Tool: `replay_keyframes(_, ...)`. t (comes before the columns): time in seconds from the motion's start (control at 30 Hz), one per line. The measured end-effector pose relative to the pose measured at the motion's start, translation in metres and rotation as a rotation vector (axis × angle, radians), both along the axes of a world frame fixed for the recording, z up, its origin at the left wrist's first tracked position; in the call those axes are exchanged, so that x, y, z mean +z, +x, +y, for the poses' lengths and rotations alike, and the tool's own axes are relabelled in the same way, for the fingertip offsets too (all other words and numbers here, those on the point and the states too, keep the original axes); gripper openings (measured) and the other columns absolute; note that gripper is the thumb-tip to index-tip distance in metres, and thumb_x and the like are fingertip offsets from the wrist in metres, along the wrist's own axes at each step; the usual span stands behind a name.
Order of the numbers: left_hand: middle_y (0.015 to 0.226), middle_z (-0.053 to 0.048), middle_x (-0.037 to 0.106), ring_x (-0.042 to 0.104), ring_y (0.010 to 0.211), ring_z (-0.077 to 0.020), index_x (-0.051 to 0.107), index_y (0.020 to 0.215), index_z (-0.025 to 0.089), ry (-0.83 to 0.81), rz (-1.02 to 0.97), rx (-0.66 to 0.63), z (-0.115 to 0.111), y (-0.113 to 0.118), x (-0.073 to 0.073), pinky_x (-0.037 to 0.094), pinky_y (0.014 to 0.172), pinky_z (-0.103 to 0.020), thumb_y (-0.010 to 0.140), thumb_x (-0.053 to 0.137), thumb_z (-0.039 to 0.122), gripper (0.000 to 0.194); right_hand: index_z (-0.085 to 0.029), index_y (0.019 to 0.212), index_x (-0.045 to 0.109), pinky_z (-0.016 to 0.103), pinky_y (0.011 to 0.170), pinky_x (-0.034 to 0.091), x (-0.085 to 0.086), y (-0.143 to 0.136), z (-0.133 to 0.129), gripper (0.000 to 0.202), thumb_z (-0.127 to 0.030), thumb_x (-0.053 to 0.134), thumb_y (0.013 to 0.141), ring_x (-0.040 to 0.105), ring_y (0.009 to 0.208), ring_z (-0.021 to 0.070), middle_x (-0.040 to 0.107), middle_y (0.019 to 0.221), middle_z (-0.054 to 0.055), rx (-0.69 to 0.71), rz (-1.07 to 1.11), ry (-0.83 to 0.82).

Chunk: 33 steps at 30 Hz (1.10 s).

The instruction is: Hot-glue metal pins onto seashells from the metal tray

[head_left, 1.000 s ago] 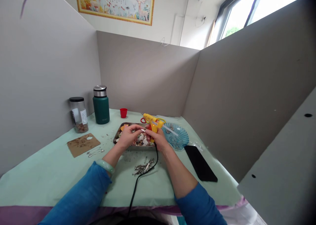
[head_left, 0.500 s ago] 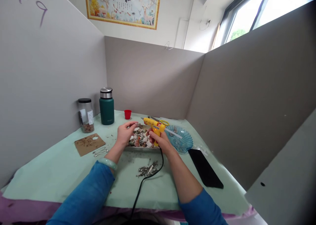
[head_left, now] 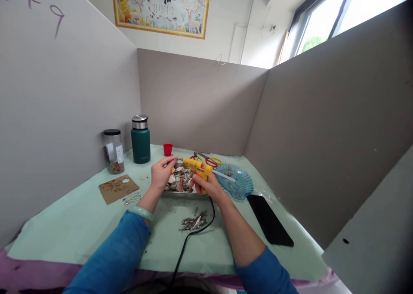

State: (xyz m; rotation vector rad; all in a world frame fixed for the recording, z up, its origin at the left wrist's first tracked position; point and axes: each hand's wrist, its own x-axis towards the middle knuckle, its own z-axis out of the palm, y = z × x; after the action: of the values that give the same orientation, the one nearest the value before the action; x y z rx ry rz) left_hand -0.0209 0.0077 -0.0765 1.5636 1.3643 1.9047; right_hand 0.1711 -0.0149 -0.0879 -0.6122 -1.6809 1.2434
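Note:
My right hand (head_left: pixel 206 184) grips a yellow hot glue gun (head_left: pixel 197 167) by its handle, fingers wrapped around it. Its nozzle points left, a translucent glue stick (head_left: pixel 226 176) juts from the back, and a small orange light glows on its side. Just left of the nozzle, my left hand (head_left: pixel 161 173) pinches a slim silvery metal piece (head_left: pixel 179 159), mostly covered by the fingers. Below both hands lies a metal tray (head_left: pixel 183 195) full of mixed shells (head_left: pixel 181 178). Nearer me, a pile of silvery metal clips or pins (head_left: pixel 193 222) rests beside the gun's black cord (head_left: pixel 196 231).
Behind the gun lie scissors (head_left: pixel 213 161); a blue shell-shaped dish (head_left: pixel 241 180) and a black phone-like slab (head_left: pixel 270 221) are at right. A red cup (head_left: pixel 167 150), green flask (head_left: pixel 140 141), lidded jar (head_left: pixel 114 154) and brown board (head_left: pixel 118 189) stand left. Grey partitions (head_left: pixel 200 100) enclose the table.
The glue gun has tilted closer to level and shifted slightly left, its nozzle now nearly at the left fingertips. The left hand has moved slightly left and turned the piece.

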Motion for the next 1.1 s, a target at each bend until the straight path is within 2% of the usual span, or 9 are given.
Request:
replay_keyframes(0.27, 0.072, -0.003, 0.072, 0.062, 0.059, -0.0135, 0.075, 0.09, 0.018, 0.001, -0.01, 0.003, -0.0013, -0.0001, 0.0006, 0.049, 0.056, -0.022, 0.072, 0.062, 0.039, 0.03, -0.015, 0.086, 0.061, 0.019, 0.042, 0.035, -0.0024, -0.0018, 0.0014, 0.036, -0.05, 0.061, 0.079, 0.046, 0.04, 0.0061, 0.067, 0.068, 0.001, -0.019, 0.009, 0.001)
replay_keyframes(0.67, 0.089, -0.004, 0.073, 0.063, 0.064, -0.0134, 0.075, 0.089, 0.021, 0.005, 0.022, 0.01, -0.0004, -0.0024, -0.0001, 0.05, 0.056, -0.021, 0.073, 0.062, 0.038, 0.026, -0.015, 0.085, 0.06, 0.019, 0.042, 0.035, -0.0014, -0.0009, 0.0008, 0.034, -0.049, 0.061, 0.08, 0.046, 0.04, 0.0062, 0.066, 0.068, 0.001, -0.008, -0.005, 0.006)
replay_keyframes(0.87, 0.094, -0.005, 0.073, 0.065, 0.081, -0.0163, 0.075, 0.086, 0.02, 0.05, 0.041, 0.0, -0.0016, -0.0023, 0.0006, 0.051, 0.063, -0.021, 0.075, 0.062, 0.037, 0.024, -0.016, 0.086, 0.06, 0.02, 0.042, 0.034, -0.0019, -0.0006, 0.0017, 0.033, -0.048, 0.06, 0.08, 0.046, 0.04, 0.0062, 0.067, 0.069, 0.001, 0.0, -0.005, 0.009)
replay_keyframes(1.1, 0.095, -0.005, 0.073, 0.066, 0.082, -0.0171, 0.074, 0.087, 0.02, 0.058, 0.068, 0.012, -0.0017, -0.0028, 0.0002, 0.052, 0.065, -0.023, 0.075, 0.061, 0.038, 0.025, -0.016, 0.086, 0.06, 0.02, 0.041, 0.034, -0.0017, -0.0009, 0.0011, 0.036, -0.052, 0.062, 0.078, 0.046, 0.039, 0.0068, 0.067, 0.067, 0.001, -0.007, 0.0, 0.001)
